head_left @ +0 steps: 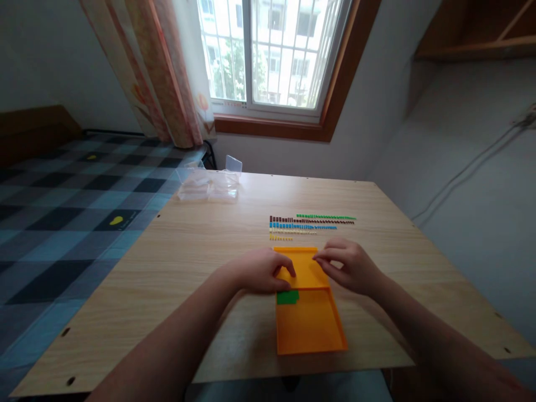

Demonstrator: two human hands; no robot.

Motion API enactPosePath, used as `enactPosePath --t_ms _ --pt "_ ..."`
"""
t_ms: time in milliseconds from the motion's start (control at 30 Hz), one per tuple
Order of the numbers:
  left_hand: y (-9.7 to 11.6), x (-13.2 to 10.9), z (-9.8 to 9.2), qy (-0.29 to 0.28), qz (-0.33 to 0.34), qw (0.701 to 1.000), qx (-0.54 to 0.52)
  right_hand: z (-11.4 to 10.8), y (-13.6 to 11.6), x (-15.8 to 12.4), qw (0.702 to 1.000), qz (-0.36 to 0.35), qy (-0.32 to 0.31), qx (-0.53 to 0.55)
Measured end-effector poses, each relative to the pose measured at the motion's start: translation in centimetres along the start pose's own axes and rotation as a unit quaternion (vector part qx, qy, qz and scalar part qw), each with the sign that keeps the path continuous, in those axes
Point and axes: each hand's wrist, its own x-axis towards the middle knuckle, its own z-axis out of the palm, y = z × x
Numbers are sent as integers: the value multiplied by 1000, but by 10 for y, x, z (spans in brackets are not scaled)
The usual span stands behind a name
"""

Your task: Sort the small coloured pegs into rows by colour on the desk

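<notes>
An orange open case with two shallow halves lies on the wooden table. Green pieces sit at the top left corner of its near half. Over the left side of the far half is my left hand, its thumb and index finger apart and nothing visible between them. My right hand is at the right edge of the far half, thumb and index fingertips pinched together; anything between them is too small to make out.
Rows of small green, brown, blue, pale and yellow pieces lie beyond the case. Clear plastic boxes stand at the table's back left. A bed is on the left, a window ahead.
</notes>
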Motion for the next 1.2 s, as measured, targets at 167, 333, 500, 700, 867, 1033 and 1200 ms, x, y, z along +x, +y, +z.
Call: enactPosePath --t_ms 167,333,500,700,867,1033,1200 --pt "1 -1 -1 0 -2 1000 -4 -11 58 48 991 62 22 -119" --pt "-4 0 2 7 1 1000 -7 7 93 102 971 142 -66 -183" --pt "-6 0 4 10 7 1000 -17 26 96 132 962 161 -117 -187" --pt "-6 0 5 9 4 1000 -24 36 94 139 949 183 -149 -206" --pt "-8 1 6 13 9 999 -30 46 92 142 948 194 -138 -210" --pt "-8 1 6 16 10 999 -28 40 83 145 953 199 -110 -200" --pt "-6 0 4 12 5 1000 -24 -1 52 112 978 156 -44 -132"
